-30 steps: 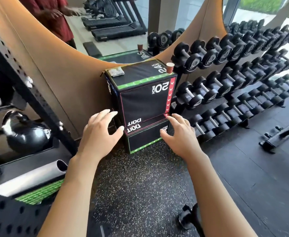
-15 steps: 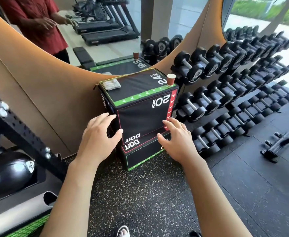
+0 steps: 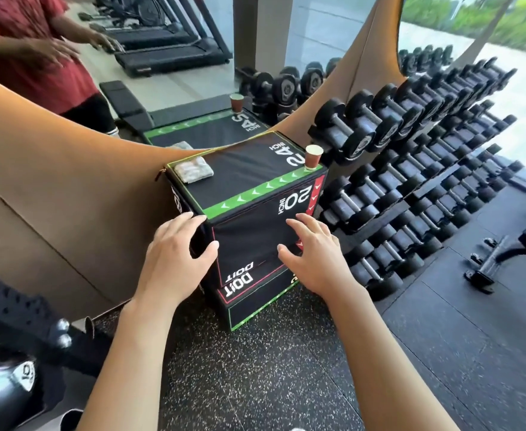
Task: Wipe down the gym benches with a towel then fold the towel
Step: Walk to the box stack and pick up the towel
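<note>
Ahead, open hands (image 3: 246,253) near box (image 3: 249,231); towel (image 3: 193,170) atop.

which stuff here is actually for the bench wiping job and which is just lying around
For the job:
- folded towel on top of the plyo box
- bench seen in the mirror
- left hand and right hand, both open, holding nothing

Just lying about:
- paper cup on the box corner
- dumbbell rack
- kettlebell

I see a black speckled rubber floor (image 3: 255,384) and a tiered dumbbell rack (image 3: 426,169) along the right. A tan-framed mirror (image 3: 168,57) reflects treadmills, and daylight enters through a window (image 3: 473,23).
</note>
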`<state>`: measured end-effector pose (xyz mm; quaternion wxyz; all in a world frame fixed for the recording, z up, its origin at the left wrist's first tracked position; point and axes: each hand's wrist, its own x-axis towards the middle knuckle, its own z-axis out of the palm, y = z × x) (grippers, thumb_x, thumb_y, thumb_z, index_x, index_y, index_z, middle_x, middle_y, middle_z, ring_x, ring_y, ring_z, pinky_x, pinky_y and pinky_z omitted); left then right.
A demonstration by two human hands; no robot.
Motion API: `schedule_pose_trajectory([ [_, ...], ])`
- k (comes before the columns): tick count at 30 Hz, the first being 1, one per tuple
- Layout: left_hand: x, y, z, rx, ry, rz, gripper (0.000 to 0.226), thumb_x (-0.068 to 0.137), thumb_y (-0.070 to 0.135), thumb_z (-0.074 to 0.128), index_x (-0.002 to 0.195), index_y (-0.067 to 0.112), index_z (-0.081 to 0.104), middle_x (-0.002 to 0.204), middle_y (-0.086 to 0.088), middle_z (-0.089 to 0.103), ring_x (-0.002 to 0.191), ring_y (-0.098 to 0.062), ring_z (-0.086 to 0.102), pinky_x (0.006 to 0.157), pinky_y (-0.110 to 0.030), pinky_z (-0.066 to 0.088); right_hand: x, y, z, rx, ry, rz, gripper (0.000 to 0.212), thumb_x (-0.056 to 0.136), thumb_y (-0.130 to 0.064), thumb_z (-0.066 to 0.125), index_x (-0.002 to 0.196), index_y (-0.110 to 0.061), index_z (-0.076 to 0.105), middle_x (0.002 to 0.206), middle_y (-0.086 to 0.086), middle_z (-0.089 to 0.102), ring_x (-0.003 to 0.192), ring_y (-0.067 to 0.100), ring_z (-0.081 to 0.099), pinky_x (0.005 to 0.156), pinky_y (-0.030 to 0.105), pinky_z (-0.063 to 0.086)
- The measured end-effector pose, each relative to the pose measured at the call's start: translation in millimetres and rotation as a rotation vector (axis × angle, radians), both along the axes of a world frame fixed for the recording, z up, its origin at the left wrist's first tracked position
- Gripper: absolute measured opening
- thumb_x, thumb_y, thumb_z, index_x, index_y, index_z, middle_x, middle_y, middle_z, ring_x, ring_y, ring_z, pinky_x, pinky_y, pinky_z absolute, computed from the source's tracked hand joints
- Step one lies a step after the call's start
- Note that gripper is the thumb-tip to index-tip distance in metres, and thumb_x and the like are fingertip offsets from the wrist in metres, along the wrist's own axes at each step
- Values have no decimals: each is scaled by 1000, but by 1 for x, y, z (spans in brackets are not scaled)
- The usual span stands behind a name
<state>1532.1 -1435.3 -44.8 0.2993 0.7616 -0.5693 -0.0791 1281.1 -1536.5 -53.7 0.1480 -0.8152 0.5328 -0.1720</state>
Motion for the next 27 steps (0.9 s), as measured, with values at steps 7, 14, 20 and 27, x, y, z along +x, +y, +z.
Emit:
schedule_pose_trajectory([
  [7,25,-60,-13,9,-6,39,55,96,45,62,147,27,52,156,4,47,146,-21,35,120,-46,34,33,-68,-11,8,6,82,66,92,-58,53,151,-30,43,160,-8,34,149,17,25,120,49,27],
  [14,37,-124,-9,37,-18,99,56,96,43,63,148,27,51,158,4,45,147,-20,32,121,-46,32,59,-155,-9,9,-45,171,64,92,-56,55,149,-30,45,158,-9,36,148,17,26,120,49,27],
  [20,48,-162,-11,52,-42,148,57,96,43,62,149,26,51,157,4,45,147,-19,33,120,-47,34,88,-209,-18,39,-61,277,64,92,-54,57,150,-31,44,159,-10,34,148,16,26,118,51,26],
  [27,90,-190,-19,55,4,190,57,97,45,61,150,29,49,158,6,44,148,-17,31,121,-46,33,140,-244,-25,55,-69,351,64,91,-53,57,149,-29,46,158,-9,36,147,16,28,117,50,32],
])
